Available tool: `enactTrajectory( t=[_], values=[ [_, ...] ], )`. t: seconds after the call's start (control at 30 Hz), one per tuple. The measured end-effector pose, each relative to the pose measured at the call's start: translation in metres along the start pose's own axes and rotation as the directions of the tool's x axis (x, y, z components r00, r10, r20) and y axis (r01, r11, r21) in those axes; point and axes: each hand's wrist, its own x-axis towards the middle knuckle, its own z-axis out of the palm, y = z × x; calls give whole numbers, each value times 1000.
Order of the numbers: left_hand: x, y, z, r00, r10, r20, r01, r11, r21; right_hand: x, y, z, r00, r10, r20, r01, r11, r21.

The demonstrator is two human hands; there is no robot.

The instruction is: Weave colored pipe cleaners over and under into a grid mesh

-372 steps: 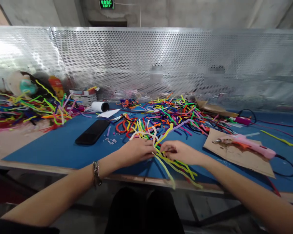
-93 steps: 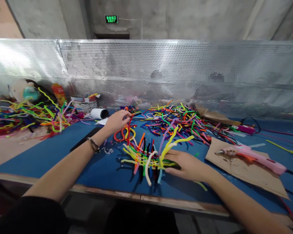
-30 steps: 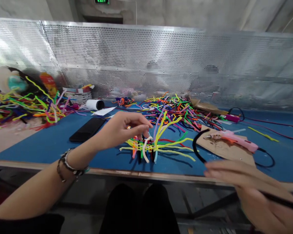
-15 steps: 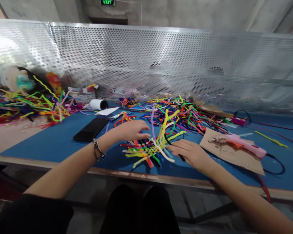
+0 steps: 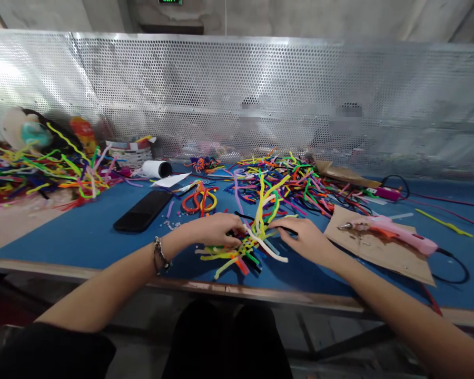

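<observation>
A woven patch of colourful pipe cleaners (image 5: 248, 244) lies near the table's front edge, its loose ends sticking out on several sides. Yellow and green pipe cleaners (image 5: 265, 197) rise from it, and a white one (image 5: 270, 249) slants across its right part. My left hand (image 5: 217, 230) is at the patch's left side, fingers curled in and closed on the weave; the fingertips are partly hidden. On the right, my right hand (image 5: 304, 238) pinches a black pipe cleaner (image 5: 286, 230) between thumb and fingers, beside the weave.
A pink glue gun (image 5: 395, 232) rests on cardboard (image 5: 339, 239) at right, its cord trailing. Left of the weave lie a black phone (image 5: 142, 211) and red-and-yellow-handled scissors (image 5: 199, 201). Behind are a pipe-cleaner heap (image 5: 288, 179), a white roll (image 5: 157, 169) and a perforated metal screen (image 5: 205, 89).
My left hand has come down and right onto the weave, its fingers curling in. My right hand has risen slightly with the black pipe cleaner. The scissors now show more fully.
</observation>
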Motion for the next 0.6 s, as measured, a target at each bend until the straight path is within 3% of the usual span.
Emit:
enactTrajectory(
  t=[0.1,0.2,0.3,0.4,0.47,0.6],
  values=[
    [4,-2,8,992,-83,-92,82,996,-22,0,-7,4,999,48,-26,-48,999,-24],
    [6,0,16,971,-184,-151,181,983,-36,-2,-9,6,985,154,-77,-148,986,75],
    [5,2,19,956,-243,-167,232,969,-81,-1,-6,6,938,316,-144,-265,920,289],
    [3,-1,19,964,-223,-146,216,974,-63,1,-3,6,884,431,-180,-330,848,415],
    [3,-3,17,975,-196,-103,193,981,-35,3,-3,8,886,438,-152,-347,844,409],
    [3,-1,15,982,-176,-64,179,983,38,7,-6,13,939,343,-21,-316,886,339]
  ],
)
